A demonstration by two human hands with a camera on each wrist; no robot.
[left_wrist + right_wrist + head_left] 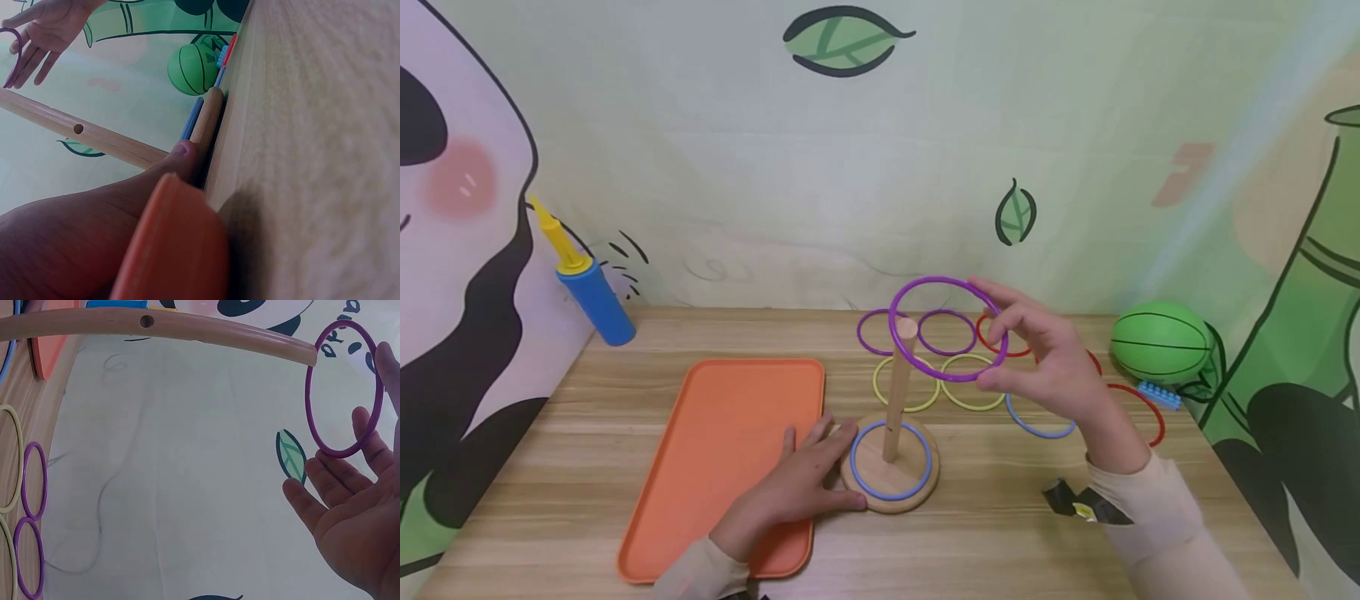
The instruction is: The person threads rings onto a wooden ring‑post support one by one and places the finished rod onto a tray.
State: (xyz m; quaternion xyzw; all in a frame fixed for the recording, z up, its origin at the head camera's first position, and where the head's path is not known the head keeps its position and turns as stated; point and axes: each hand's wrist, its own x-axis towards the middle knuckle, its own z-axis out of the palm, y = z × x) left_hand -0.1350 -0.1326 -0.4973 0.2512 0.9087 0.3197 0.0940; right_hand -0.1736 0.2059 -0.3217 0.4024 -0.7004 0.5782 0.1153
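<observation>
My right hand (pixel 1048 358) pinches a purple ring (pixel 891 321) between thumb and fingers, holding it tilted at the top of a wooden peg (pixel 898 400). Seen from the right wrist, the ring (pixel 308 406) appears right at the peg's tip; whether the peg passes through it I cannot tell. The peg stands upright on a round wooden base (pixel 887 505), where a blue ring (pixel 853 471) lies around its foot. My left hand (pixel 805 479) touches the base's left edge with spread, fairly straight fingers, its thumb against the rim in the left wrist view.
An orange tray (pixel 737 433) lies on the left, partly under my left forearm. Behind the peg are two purple rings (pixel 947 312), two yellow rings (pixel 973 408), several red rings and a blue ring (pixel 1041 433). A green ball (pixel 1161 340), blue block (pixel 1160 394) and blue-yellow pump (pixel 597 304) stand near the wall.
</observation>
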